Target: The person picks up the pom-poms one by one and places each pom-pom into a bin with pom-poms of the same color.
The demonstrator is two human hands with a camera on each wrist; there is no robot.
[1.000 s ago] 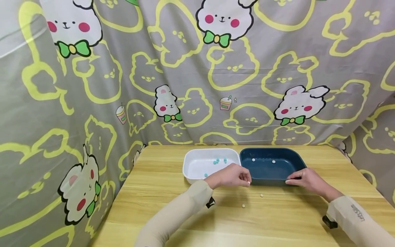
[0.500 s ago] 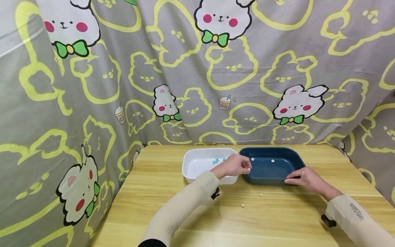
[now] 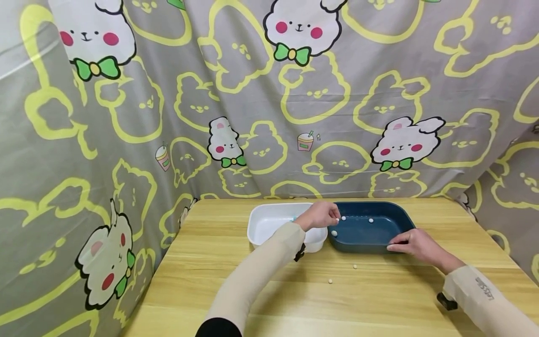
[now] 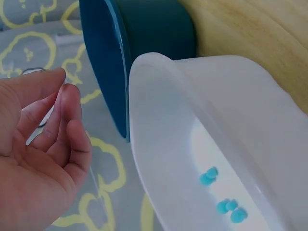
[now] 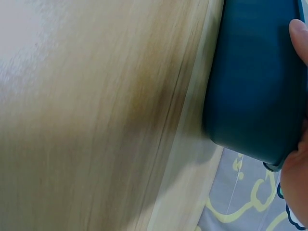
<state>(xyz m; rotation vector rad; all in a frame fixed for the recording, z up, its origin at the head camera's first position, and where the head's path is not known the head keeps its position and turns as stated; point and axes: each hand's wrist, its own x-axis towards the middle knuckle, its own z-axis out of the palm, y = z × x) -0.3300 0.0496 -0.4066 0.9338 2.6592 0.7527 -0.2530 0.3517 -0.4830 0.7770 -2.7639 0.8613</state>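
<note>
My left hand [image 3: 322,215] is over the place where the two trays meet, thumb and fingertips together, with a small white ball [image 3: 337,219] showing at the tips. In the left wrist view its fingers are curled and the ball is hidden. My right hand [image 3: 417,244] pinches the front right rim of the dark blue tray [image 3: 364,247], thumb outside. Inside this tray are white balls [image 3: 371,220], one of them, a larger-looking ball [image 3: 334,233], near the left wall. The white tray [image 3: 257,234] stands to its left and holds several turquoise balls [image 4: 231,206].
Two more off-white balls, a farther ball [image 3: 355,266] and a nearer ball [image 3: 330,281], lie on the wooden table [image 3: 198,262] in front of the blue tray. A patterned curtain [image 3: 252,103] hangs behind and to the left of the table.
My left hand has risen from in front of the trays to above their adjoining rims. A white ball now shows by the blue tray's left wall. The right hand keeps its grip.
</note>
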